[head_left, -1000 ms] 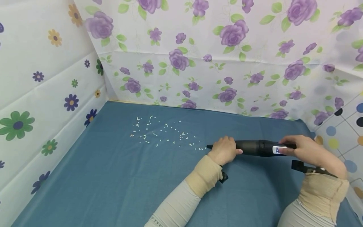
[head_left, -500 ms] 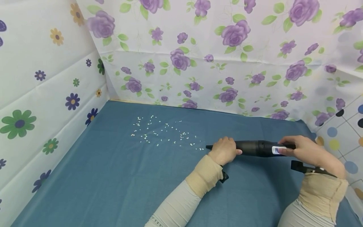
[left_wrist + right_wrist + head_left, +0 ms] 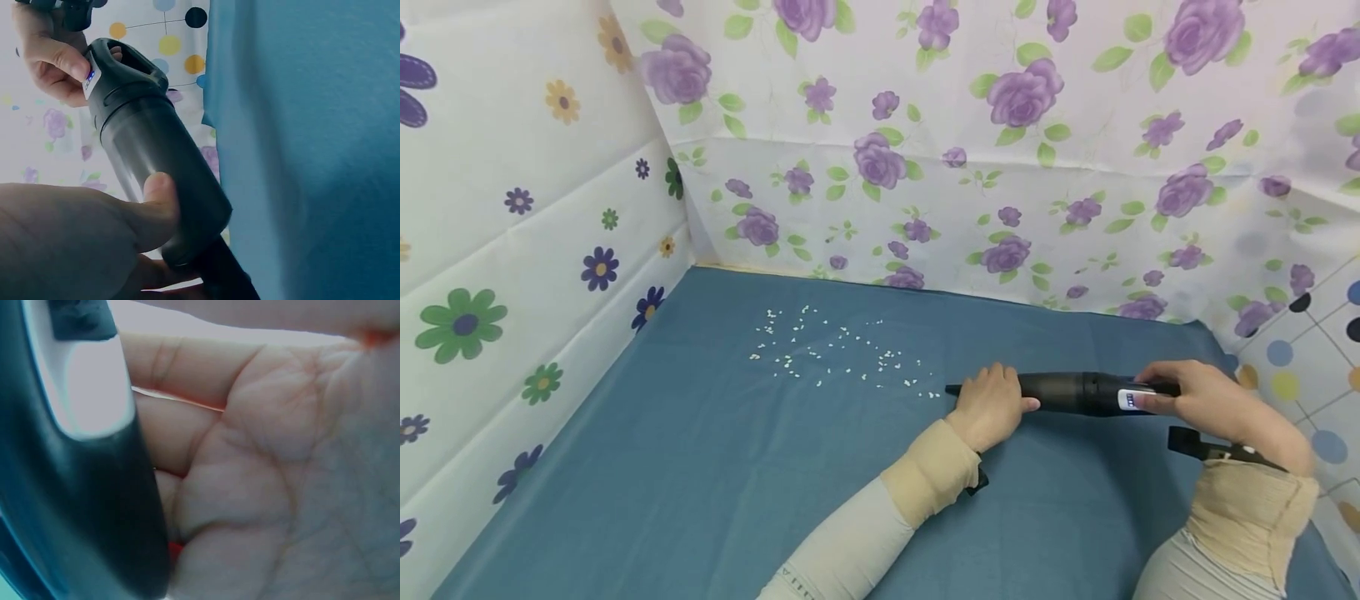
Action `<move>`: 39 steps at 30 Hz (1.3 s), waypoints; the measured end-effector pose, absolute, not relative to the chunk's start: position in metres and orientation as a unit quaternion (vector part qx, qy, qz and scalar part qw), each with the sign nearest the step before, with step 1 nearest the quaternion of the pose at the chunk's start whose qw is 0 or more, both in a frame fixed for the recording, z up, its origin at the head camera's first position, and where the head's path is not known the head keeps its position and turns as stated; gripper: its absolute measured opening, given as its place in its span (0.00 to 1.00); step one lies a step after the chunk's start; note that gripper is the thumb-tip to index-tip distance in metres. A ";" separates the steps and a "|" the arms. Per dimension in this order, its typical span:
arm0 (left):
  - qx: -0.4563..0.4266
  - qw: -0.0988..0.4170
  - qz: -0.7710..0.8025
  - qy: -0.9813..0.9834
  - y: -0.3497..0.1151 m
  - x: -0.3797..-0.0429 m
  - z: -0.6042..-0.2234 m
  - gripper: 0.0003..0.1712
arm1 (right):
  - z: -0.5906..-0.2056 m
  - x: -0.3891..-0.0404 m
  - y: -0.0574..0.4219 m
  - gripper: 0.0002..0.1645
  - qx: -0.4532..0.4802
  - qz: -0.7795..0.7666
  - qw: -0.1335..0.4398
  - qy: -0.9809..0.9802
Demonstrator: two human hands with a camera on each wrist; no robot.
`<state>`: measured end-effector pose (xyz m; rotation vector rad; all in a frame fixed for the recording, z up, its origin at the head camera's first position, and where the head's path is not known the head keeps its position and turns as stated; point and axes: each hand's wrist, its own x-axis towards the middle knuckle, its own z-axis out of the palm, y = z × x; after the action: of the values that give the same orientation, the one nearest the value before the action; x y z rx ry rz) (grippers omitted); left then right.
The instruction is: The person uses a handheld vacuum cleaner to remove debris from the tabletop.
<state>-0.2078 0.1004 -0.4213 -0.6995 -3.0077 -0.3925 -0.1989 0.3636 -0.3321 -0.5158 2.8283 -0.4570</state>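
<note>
Black handheld vacuum point(image 3: 1060, 392) held in both hands over blue cloth point(image 3: 715, 492).
Small, irregular white flakes point(image 3: 848, 371) lie scattered on the matte, faintly creased cloth, the rightmost just beside the vacuum's narrow tapered nozzle point(image 3: 953, 389); the left hand point(image 3: 991, 406), above a soft tan cuff point(image 3: 934, 468), is wrapped round the front, thumb on the smooth, semi-glossy cylinder; the right hand's point(image 3: 1202, 398) fingers curl round the looped rear handle point(image 3: 1169, 387), thumb at a shiny white panel point(image 3: 1127, 399).
</note>
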 end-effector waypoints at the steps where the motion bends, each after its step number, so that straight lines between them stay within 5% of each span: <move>1: -0.224 0.020 -0.127 -0.966 0.100 -0.207 -0.422 0.29 | -0.332 -0.199 0.363 0.23 -0.177 -0.156 0.116 0.965; 39: -0.234 0.030 -0.141 -0.962 0.088 -0.204 -0.427 0.29 | -0.329 -0.196 0.355 0.21 -0.182 -0.169 0.137 0.959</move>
<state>-0.2040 0.0877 -0.4272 -0.7211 -2.9648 -0.4349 -0.1962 0.3545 -0.3291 -0.5255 2.7748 -0.4877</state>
